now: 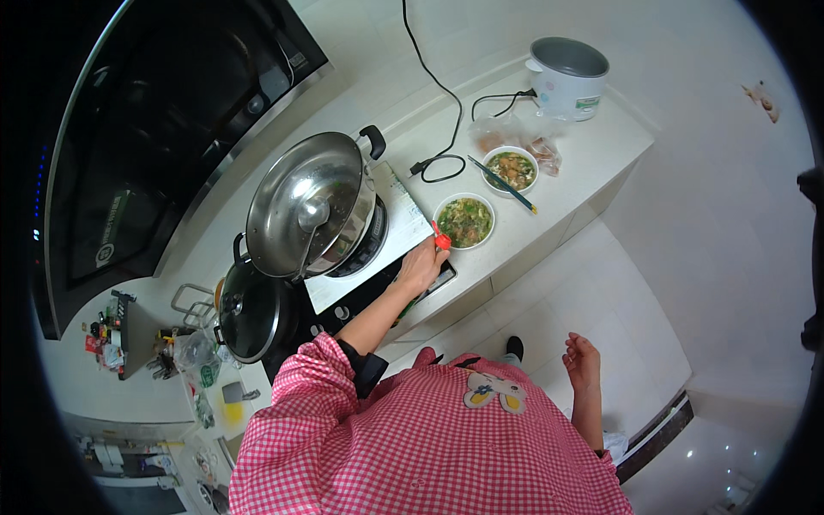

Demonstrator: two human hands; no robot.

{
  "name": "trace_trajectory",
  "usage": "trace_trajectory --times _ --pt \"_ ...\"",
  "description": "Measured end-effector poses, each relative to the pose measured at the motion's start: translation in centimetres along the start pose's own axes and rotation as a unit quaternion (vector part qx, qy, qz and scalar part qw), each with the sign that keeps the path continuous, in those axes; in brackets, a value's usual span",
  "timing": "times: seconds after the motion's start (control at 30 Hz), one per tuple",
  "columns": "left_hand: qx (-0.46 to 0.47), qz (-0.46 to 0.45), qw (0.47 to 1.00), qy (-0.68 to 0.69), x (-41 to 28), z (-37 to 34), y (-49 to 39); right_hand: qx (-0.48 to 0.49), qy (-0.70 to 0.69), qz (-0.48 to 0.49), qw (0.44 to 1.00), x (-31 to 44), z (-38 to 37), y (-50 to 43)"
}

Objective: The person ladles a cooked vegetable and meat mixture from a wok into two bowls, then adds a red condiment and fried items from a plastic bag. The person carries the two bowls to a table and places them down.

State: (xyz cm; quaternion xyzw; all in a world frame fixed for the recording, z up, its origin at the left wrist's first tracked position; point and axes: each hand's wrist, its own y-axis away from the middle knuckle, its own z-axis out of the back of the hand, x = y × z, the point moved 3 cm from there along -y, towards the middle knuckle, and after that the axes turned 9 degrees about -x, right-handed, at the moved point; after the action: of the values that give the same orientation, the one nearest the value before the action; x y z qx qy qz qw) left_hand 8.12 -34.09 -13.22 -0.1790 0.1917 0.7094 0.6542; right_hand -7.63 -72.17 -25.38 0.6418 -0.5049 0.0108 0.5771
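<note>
My left hand grips something with a red flip cap, next to the near bowl of soup. Most of the held thing is hidden by the hand and forearm. Greens and egg-like pieces float in that bowl. Further along the counter is a second soup bowl, with dark green chopsticks laid across its rim. Away from the counter, my right hand hangs at my side over the floor, fingers loosely bent and holding nothing.
A big steel wok with a ladle in it stands on the stove, beside a lidded pot. A black power cord, plastic bags and a white cooker body lie further back. The range hood overhangs at left.
</note>
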Motion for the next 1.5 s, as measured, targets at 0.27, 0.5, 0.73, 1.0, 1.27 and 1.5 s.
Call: trace_trajectory --times 0.27,0.5,0.73,1.0,1.27,1.5 --pt "-0.011 0.040 0.996 -0.077 -2.0 -2.0 -3.7 0.015 0.020 -0.032 0.999 5.0 0.0 -6.3" --pt "-0.006 0.057 0.991 -0.122 -2.1 -3.0 -5.3 0.035 0.021 -0.080 0.996 5.0 0.1 -8.8" --pt "0.008 0.068 0.986 -0.153 -1.8 -3.6 -6.4 0.026 0.023 -0.080 0.996 6.0 0.7 -10.2" --pt "0.004 0.060 0.982 -0.176 -1.4 -4.0 -6.8 0.019 0.022 -0.088 0.996 6.2 0.8 -11.0" --pt "-0.006 0.063 0.981 -0.185 -1.5 -4.0 -7.4 0.017 0.024 -0.093 0.995 6.3 0.8 -11.4" --pt "-0.002 0.054 0.978 -0.200 -1.3 -4.1 -7.7 0.016 0.027 -0.096 0.995 6.3 0.9 -11.7"
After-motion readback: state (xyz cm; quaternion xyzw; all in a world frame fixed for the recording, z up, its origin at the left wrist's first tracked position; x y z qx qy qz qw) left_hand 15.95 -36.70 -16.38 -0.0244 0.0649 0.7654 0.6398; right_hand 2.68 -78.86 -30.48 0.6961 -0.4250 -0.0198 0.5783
